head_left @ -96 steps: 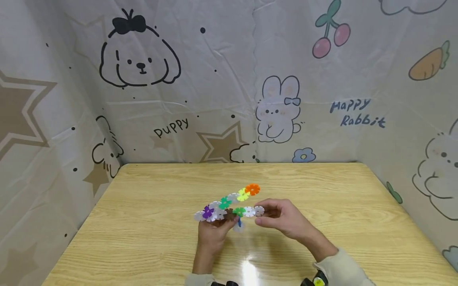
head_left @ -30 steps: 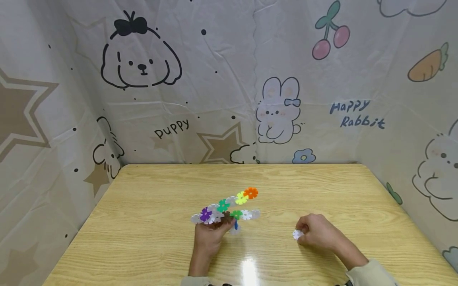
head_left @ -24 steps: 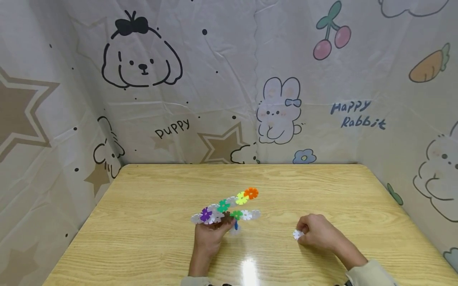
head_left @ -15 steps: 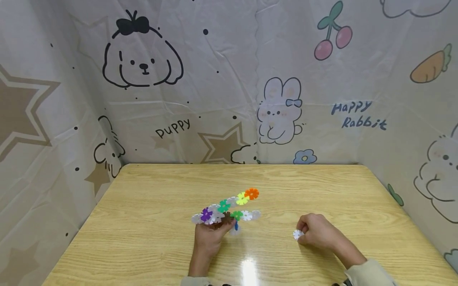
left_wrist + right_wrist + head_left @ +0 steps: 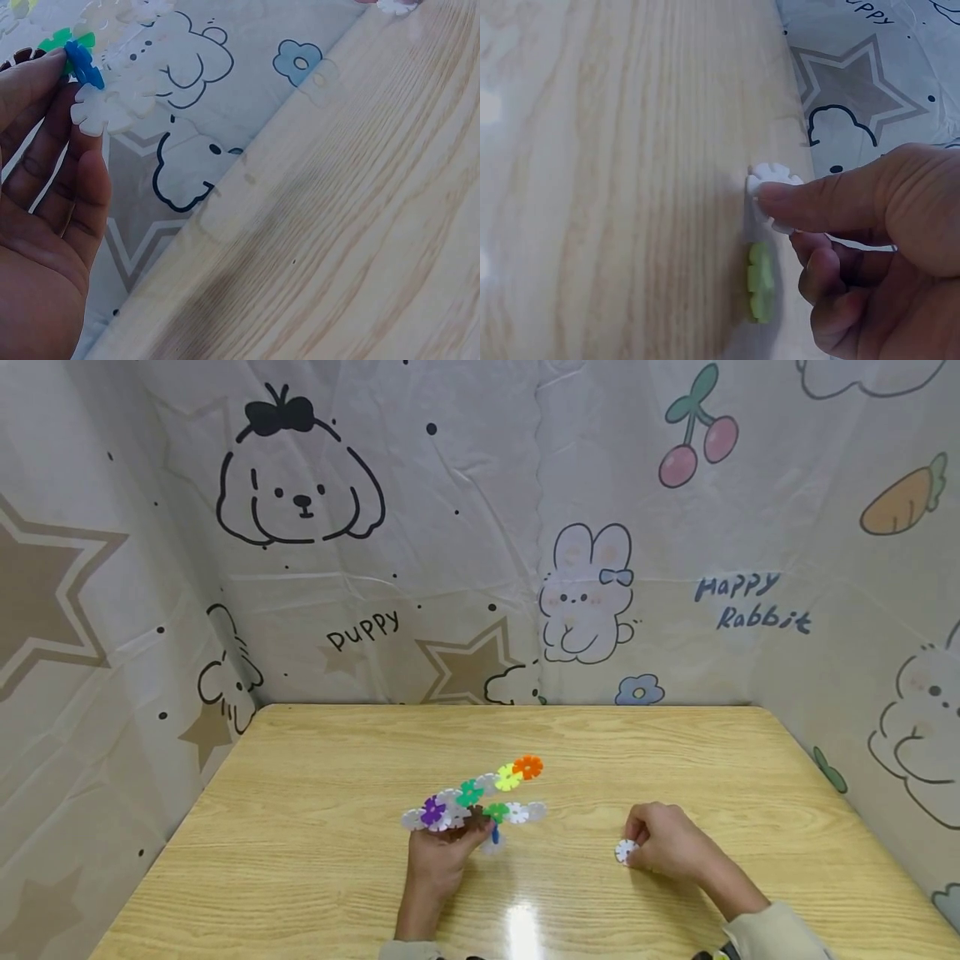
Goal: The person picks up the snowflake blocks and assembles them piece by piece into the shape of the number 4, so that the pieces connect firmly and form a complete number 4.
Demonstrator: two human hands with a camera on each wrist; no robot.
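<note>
My left hand (image 5: 438, 864) grips a built piece of interlocking snowflake discs (image 5: 468, 792) over the middle of the table. Two rows branch to the right, one tipped by an orange disc (image 5: 528, 767), the lower by pale ones. A blue disc (image 5: 82, 65) stands crosswise near the thumb, with a translucent disc (image 5: 97, 109) attached. Farther right, my right hand (image 5: 667, 843) pinches a loose white snowflake disc (image 5: 769, 176) between thumb and finger, close over the table. Beside it in the right wrist view is a yellow-green disc (image 5: 760, 283), hidden by the hand in the head view.
The wood-grain table (image 5: 322, 760) reaches back to a printed cloth (image 5: 465, 527) hanging behind and along both sides. Light glares off the tabletop near its front middle.
My right hand has left the built piece's right end, moved right and down to the table, and taken a white disc, now turned flatter to view. The left hand has shifted slightly.
</note>
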